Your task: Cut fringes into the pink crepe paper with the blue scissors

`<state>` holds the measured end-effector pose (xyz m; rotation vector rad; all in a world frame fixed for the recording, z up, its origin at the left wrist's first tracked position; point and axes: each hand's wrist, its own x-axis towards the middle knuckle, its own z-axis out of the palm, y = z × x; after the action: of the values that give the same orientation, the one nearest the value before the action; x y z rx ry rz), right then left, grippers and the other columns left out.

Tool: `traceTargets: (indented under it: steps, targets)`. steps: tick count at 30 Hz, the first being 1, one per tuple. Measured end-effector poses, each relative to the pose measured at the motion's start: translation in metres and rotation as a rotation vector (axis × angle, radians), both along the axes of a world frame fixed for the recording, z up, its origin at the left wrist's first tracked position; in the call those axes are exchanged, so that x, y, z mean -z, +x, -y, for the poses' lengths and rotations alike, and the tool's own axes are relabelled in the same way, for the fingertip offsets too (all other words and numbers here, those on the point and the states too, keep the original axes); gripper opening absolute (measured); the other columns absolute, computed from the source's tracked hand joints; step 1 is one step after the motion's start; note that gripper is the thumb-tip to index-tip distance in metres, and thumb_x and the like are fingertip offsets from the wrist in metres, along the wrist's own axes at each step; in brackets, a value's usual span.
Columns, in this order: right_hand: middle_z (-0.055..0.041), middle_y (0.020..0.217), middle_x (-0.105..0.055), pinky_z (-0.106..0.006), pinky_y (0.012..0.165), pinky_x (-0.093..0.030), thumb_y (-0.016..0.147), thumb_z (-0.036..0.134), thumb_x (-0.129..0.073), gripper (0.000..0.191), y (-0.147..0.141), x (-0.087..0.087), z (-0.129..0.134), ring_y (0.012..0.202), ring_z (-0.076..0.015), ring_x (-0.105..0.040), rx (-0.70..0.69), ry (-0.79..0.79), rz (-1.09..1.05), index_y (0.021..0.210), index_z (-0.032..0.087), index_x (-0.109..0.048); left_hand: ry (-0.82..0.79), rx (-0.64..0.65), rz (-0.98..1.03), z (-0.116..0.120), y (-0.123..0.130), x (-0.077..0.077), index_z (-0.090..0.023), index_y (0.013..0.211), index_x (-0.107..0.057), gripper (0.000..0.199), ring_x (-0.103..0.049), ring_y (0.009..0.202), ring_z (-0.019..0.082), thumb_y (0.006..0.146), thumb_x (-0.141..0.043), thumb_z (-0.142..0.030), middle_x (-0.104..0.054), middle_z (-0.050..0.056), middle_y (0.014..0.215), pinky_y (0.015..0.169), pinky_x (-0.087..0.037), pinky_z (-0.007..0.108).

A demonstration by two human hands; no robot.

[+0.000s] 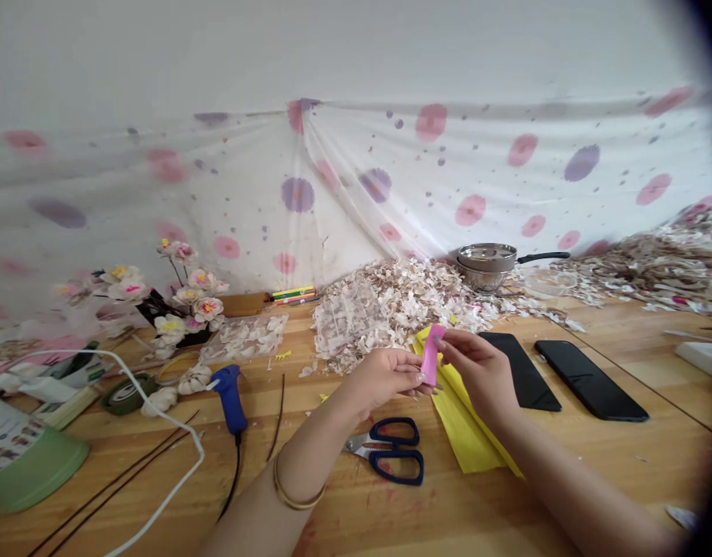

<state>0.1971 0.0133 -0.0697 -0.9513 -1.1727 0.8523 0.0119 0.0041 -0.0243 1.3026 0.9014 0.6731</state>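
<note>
A small pink strip (430, 355) is held upright between my two hands. My left hand (390, 377) pinches its lower left edge, and my right hand (477, 367) grips its upper right side with thumb and fingertips. Beneath and behind the strip lies folded yellow paper (465, 433) on the wooden table. Scissors with dark blue handles (395, 450) lie below my left hand, their blades partly hidden by my forearm.
A blue glue gun (233, 402) and dark wires (124, 483) lie left. Artificial flowers (187, 298) stand behind. Pale petal scraps (407, 298) pile up against the wall, near a metal pan (486, 267). Two black phone-like slabs (591, 379) (529, 379) lie right.
</note>
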Motion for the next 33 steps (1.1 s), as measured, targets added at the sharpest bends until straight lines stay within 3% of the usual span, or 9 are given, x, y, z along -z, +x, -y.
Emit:
traceTargets:
  steps: [2, 7, 20, 23, 27, 30, 33]
  targets:
    - [-0.0037, 0.085, -0.078, -0.027, 0.06, -0.053, 0.064, 0.044, -0.089, 0.029, 0.0, -0.001, -0.004, 0.072, -0.0174, -0.069, -0.109, -0.231, -0.158, 0.083, 0.024, -0.078, 0.049, -0.025, -0.035, -0.002, 0.001, 0.002, -0.014, 0.095, -0.074, 0.022, -0.073, 0.082, 0.019, 0.076, -0.064, -0.012, -0.077, 0.006, 0.083, 0.085, -0.051, 0.033]
    - [-0.0043, 0.081, -0.076, -0.024, 0.059, -0.053, 0.059, 0.046, -0.091, 0.035, 0.002, -0.002, -0.009, 0.069, -0.0151, -0.068, -0.256, -0.374, -0.217, 0.079, 0.021, -0.078, 0.07, -0.019, -0.059, -0.006, 0.0, 0.005, -0.014, 0.088, -0.075, 0.022, -0.071, 0.079, 0.02, 0.071, -0.063, -0.008, -0.076, 0.005, 0.079, 0.085, -0.05, 0.033]
    - [-0.0061, 0.083, -0.079, -0.034, 0.084, -0.054, 0.054, 0.045, -0.093, 0.036, 0.0, -0.011, -0.001, 0.079, -0.0201, -0.071, -0.341, -0.379, -0.119, 0.077, 0.02, -0.081, -0.028, -0.033, -0.034, -0.009, -0.001, 0.005, -0.013, 0.088, -0.075, 0.015, -0.072, 0.074, 0.015, 0.081, -0.063, -0.018, -0.077, 0.006, 0.082, 0.075, -0.05, 0.026]
    - [-0.0073, 0.09, -0.081, -0.04, 0.088, -0.055, 0.061, 0.046, -0.089, 0.032, 0.001, -0.008, 0.0, 0.085, -0.0248, -0.074, -0.236, -0.254, 0.039, 0.083, 0.023, -0.083, -0.064, -0.041, -0.012, -0.009, -0.003, 0.004, -0.013, 0.089, -0.075, 0.014, -0.073, 0.074, 0.016, 0.081, -0.066, -0.02, -0.077, 0.006, 0.08, 0.077, -0.051, 0.028]
    - [-0.0051, 0.091, -0.081, -0.038, 0.079, -0.061, 0.08, 0.034, -0.077, 0.011, 0.005, -0.006, 0.0, 0.085, -0.024, -0.076, -0.128, 0.197, 0.302, 0.088, 0.03, -0.083, -0.121, -0.037, 0.029, -0.007, -0.006, 0.0, -0.014, 0.087, -0.074, 0.013, -0.073, 0.074, 0.016, 0.077, -0.072, -0.023, -0.078, 0.006, 0.082, 0.078, -0.052, 0.028]
    - [-0.0017, 0.091, -0.081, -0.034, 0.079, -0.062, 0.09, 0.019, -0.066, 0.025, 0.007, -0.008, -0.001, 0.087, -0.0208, -0.076, -0.139, 0.567, 0.453, 0.104, 0.036, -0.08, -0.163, -0.018, 0.08, -0.006, -0.008, -0.001, -0.014, 0.087, -0.074, 0.021, -0.073, 0.073, 0.016, 0.071, -0.08, -0.026, -0.078, 0.007, 0.083, 0.077, -0.052, 0.028]
    - [-0.0018, 0.099, -0.081, -0.036, 0.082, -0.062, 0.093, 0.014, -0.062, 0.036, 0.009, -0.01, -0.002, 0.093, -0.021, -0.075, -0.139, 0.742, 0.556, 0.117, 0.038, -0.075, -0.188, 0.026, 0.139, -0.007, -0.01, 0.0, -0.012, 0.089, -0.075, 0.032, -0.072, 0.074, 0.016, 0.065, -0.086, -0.03, -0.078, 0.008, 0.084, 0.077, -0.051, 0.027]
